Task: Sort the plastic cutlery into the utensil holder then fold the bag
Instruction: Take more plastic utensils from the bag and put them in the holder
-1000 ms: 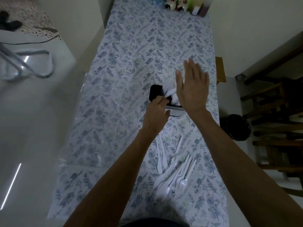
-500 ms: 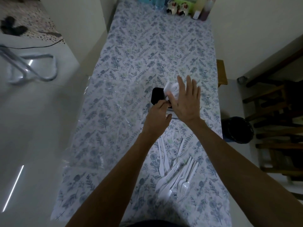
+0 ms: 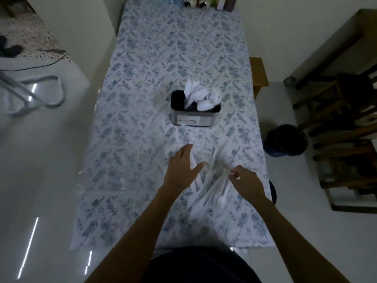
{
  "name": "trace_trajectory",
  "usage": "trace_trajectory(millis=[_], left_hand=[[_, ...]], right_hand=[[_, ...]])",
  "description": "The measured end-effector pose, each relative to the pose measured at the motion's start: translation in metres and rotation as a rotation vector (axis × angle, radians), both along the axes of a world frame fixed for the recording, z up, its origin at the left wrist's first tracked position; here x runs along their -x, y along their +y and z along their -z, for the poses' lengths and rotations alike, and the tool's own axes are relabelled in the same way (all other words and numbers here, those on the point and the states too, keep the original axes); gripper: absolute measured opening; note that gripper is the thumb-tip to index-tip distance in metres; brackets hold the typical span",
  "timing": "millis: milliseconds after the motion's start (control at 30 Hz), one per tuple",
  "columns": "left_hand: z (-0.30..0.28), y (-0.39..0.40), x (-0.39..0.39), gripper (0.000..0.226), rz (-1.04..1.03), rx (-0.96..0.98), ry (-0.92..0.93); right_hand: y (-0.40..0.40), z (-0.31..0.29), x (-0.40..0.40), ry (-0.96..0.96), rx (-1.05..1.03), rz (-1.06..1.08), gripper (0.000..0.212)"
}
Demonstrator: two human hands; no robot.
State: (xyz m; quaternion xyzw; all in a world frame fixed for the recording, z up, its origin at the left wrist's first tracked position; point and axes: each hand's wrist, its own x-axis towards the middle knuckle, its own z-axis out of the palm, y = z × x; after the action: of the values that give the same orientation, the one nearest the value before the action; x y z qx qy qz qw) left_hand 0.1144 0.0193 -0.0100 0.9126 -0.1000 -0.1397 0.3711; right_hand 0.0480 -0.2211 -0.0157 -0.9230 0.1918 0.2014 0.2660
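Observation:
A metal utensil holder (image 3: 194, 119) with a dark inside stands mid-table on the floral tablecloth (image 3: 163, 48). Several white plastic spoons, forks and knives (image 3: 199, 97) stick up out of it. A loose pile of white cutlery (image 3: 212, 193) lies near the front edge. My left hand (image 3: 181, 170) is flat and open over a few knives beside the pile. My right hand (image 3: 245, 181) has bent fingers pinched on the handle ends at the pile's right side. A clear plastic bag (image 3: 116, 156) lies flat on the table's left half, hard to make out.
Small jars and bottles (image 3: 206, 2) crowd the table's far end. A black bin (image 3: 285, 140) stands on the floor right of the table, with wooden chairs (image 3: 338, 119) behind it and a wooden stool (image 3: 258, 72) against the table's edge. A metal tube frame (image 3: 32, 94) lies left.
Both hands have pulled back from the utensil holder to the loose pile near the front edge. The cutlery they held at the holder now stands in it.

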Motion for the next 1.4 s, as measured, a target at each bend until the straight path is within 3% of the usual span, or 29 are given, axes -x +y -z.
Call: trace_trajectory(millis=[67, 133, 233, 333, 433, 533, 600, 667, 700, 767, 833, 900, 967, 1067, 1233, 1400], left_hand=[[0.006, -0.002, 0.024, 0.078, -0.004, -0.012, 0.048], [0.011, -0.006, 0.046, 0.077, -0.024, -0.013, 0.077], [0.016, -0.011, 0.07, 0.073, -0.057, -0.035, 0.095], [0.018, -0.014, 0.086, 0.071, -0.073, -0.058, 0.085], [0.015, -0.018, 0.093, 0.062, -0.056, -0.033, 0.052], [0.005, -0.031, 0.092, 0.047, 0.045, -0.029, -0.137], [-0.003, -0.044, 0.09, 0.043, 0.233, -0.123, -0.369], [-0.008, -0.06, 0.091, 0.045, 0.464, -0.212, -0.53], [-0.008, -0.065, 0.093, 0.047, 0.548, -0.268, -0.521], [-0.005, -0.067, 0.094, 0.048, 0.583, -0.395, -0.262], [0.003, -0.055, 0.092, 0.046, 0.488, -0.503, -0.016], [0.005, -0.037, 0.092, 0.04, 0.341, -0.459, 0.056], [0.003, -0.022, 0.092, 0.036, 0.195, -0.33, 0.1], [0.0, -0.007, 0.09, 0.035, 0.077, -0.159, 0.174], [-0.011, 0.001, 0.08, 0.036, 0.108, -0.056, 0.178], [-0.02, 0.005, 0.072, 0.042, 0.139, 0.034, 0.171]], right_hand=[[0.001, 0.01, 0.027, 0.103, 0.04, 0.047, 0.021], [0.011, 0.018, 0.044, 0.172, 0.029, 0.067, 0.036], [0.024, 0.027, 0.055, 0.155, -0.039, 0.085, 0.057], [0.021, 0.034, 0.059, 0.084, -0.085, 0.104, 0.051], [0.016, 0.029, 0.067, 0.034, -0.035, 0.102, 0.032], [0.01, 0.014, 0.078, -0.085, -0.064, 0.092, 0.017], [0.009, 0.004, 0.085, -0.154, 0.005, -0.083, 0.013], [0.012, -0.005, 0.089, -0.216, 0.063, -0.272, 0.021], [0.012, -0.011, 0.089, -0.253, 0.048, -0.334, 0.023], [0.01, -0.018, 0.086, -0.317, -0.053, -0.36, 0.023], [0.008, -0.026, 0.081, -0.258, -0.321, -0.122, 0.026], [0.007, -0.013, 0.071, -0.145, -0.455, 0.194, 0.026], [0.013, 0.007, 0.065, -0.04, -0.339, 0.277, 0.028], [0.032, 0.03, 0.058, 0.002, -0.224, 0.194, 0.033], [0.046, 0.044, 0.054, 0.001, -0.201, 0.327, 0.014], [0.053, 0.03, 0.057, -0.053, -0.119, 0.373, 0.013]])
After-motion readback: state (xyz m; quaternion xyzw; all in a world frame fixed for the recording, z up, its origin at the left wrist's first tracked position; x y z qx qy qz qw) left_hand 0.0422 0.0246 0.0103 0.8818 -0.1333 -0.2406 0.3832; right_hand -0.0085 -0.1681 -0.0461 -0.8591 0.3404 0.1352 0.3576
